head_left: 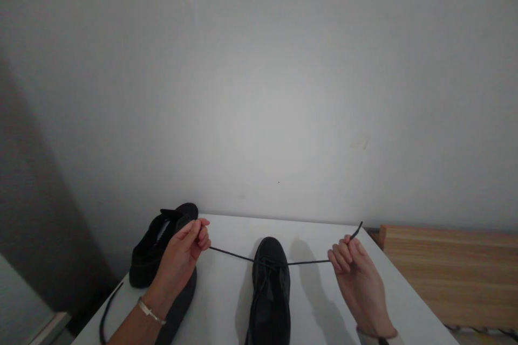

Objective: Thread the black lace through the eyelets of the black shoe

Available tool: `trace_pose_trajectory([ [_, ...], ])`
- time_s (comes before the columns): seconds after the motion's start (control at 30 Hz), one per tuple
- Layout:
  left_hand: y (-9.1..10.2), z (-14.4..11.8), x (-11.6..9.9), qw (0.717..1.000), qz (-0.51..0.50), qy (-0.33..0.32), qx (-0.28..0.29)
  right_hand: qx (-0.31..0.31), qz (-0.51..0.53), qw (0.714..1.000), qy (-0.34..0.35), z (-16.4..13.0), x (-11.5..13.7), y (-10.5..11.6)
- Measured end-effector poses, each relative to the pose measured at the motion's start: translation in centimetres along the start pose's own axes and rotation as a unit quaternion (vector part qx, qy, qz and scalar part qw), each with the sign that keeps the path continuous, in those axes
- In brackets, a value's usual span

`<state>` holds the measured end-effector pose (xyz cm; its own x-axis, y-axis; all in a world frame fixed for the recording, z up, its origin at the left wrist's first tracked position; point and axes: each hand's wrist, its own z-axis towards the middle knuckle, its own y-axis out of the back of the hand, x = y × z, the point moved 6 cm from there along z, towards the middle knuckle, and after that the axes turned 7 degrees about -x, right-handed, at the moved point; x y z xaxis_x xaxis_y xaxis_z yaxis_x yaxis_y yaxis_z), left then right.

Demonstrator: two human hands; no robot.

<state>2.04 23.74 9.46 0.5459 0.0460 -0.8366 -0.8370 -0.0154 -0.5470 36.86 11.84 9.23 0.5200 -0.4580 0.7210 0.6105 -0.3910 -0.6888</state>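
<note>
A black shoe (269, 302) stands on the white table with its toe toward the wall. From its front eyelets a black shoelace (309, 263) stretches out taut to both sides. My left hand (188, 240) is closed around the lace's left part, off to the shoe's left. On the other side my right hand (356, 275) pinches the right part, and the lace's tip sticks up above the fingers. Both hands are raised apart from the shoe. Behind my left hand and forearm, a second black shoe (143, 259) is partly hidden.
The white table (226, 226) meets a grey wall (275, 91) at the back. A loose black lace (106, 312) lies at its left edge. Under my left forearm shows a dark, flat, sole-shaped piece (184, 302). Wooden boards (457, 275) sit at right.
</note>
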Motion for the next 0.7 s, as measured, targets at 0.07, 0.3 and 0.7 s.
trace_pose_trajectory([
  [0.07, 0.5, 0.0, 0.5, 1.0, 0.015, -0.003, -0.011, -0.011, 0.001, 1.0, -0.003, 0.2, -0.1, 0.9],
  [0.3, -0.8, -0.8, 0.8, 0.965, 0.241, -0.094, 0.05, -0.026, -0.076, 0.996, 0.026, -0.1, 0.1, 2.0],
  [0.7, -5.8, -4.9, 5.1, 0.691, 0.581, -0.302, 0.305, 0.196, -0.504, 0.83, 0.137, -3.3, -3.2, -0.1],
])
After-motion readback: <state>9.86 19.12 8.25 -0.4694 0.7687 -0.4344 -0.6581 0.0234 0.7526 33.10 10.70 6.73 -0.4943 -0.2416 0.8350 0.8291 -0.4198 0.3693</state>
